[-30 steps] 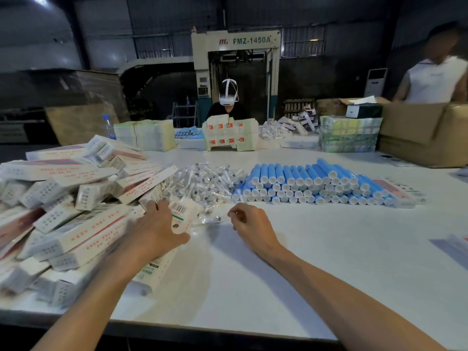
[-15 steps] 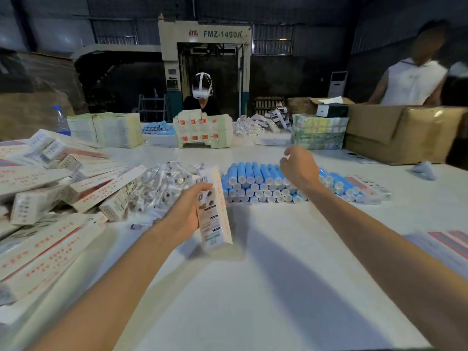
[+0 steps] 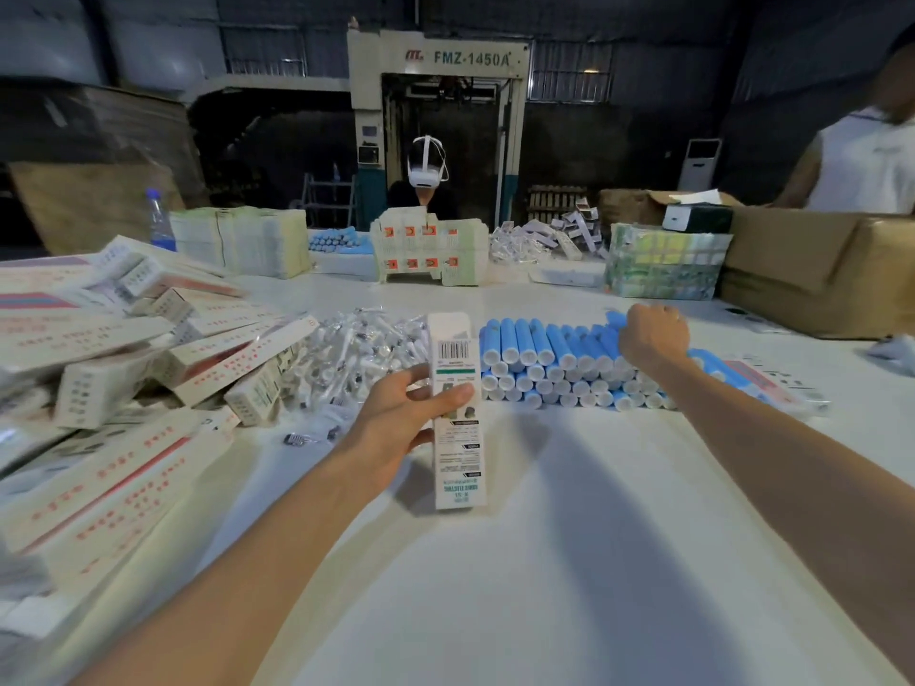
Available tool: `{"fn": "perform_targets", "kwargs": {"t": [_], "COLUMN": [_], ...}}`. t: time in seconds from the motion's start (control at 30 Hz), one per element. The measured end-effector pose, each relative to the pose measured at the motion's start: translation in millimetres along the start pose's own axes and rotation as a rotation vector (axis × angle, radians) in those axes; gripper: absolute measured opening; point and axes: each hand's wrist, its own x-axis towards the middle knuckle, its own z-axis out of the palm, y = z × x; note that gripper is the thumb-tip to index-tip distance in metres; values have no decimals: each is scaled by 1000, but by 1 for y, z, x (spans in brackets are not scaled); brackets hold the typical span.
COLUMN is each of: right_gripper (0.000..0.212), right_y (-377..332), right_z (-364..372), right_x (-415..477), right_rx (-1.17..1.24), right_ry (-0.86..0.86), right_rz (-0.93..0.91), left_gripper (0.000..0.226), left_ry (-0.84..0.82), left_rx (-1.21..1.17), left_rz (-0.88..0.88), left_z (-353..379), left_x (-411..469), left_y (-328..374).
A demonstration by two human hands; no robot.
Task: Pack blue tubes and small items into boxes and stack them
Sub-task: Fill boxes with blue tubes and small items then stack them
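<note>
White, slim cardboard box (image 3: 456, 438) is being clamped upright above the bench (image 3: 544, 576) by fingers (image 3: 458, 394) of the left hand (image 3: 396, 418); a smooth blue tube (image 3: 615, 319) atop the pile (image 3: 549, 373) is being clutched by the right hand (image 3: 653, 339).

A white table (image 3: 495, 611) bears a heap of boxes (image 3: 99, 467), wrapped small items (image 3: 356, 354) and stacked blue tubes (image 3: 525, 339)

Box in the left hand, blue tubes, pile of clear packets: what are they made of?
Box: thin paperboard, matte, printed; sharp folded edges, barcode and text on the face.
Blue tubes: likely plastic, smooth blue bodies with a slight sheen and white end caps; could be laminate.
Small packets: clear glossy film, probably plastic; it glints and crinkles. Contents too small to tell.
</note>
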Motion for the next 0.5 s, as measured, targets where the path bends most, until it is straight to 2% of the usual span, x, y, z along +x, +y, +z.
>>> {"fn": "perform_targets", "kwargs": {"t": [0.07,0.13,0.2,0.27,0.37,0.43,0.5], "right_gripper": [24,33,37,31,28,35,41], "right_y": [-8,-23,-39,-56,-82,-101,-117], "right_z": [-18,-42,-69,-94,-112,-114,-111], "right_x": [-5,-18,-42,-71,-100,-111,-118], "right_rx": [128,485,1052,1418,1693,1826,1839], "right_ry": [94,135,36,-146,-347,-388,-383], "right_rz": [9,-34,-81,-177,-335,-342,-308], "left_gripper": [53,49,48,51,55,54,55], "left_ry": [6,17,21,17,11,5,-5], "left_rx": [22,34,37,48,64,58,63], "left_rz": [5,20,31,44,66,78,82], "left_z": [0,0,0,2,4,5,5], "left_x": [-1,0,0,0,-4,-6,-8], "left_y": [1,0,1,2,3,4,4]}}
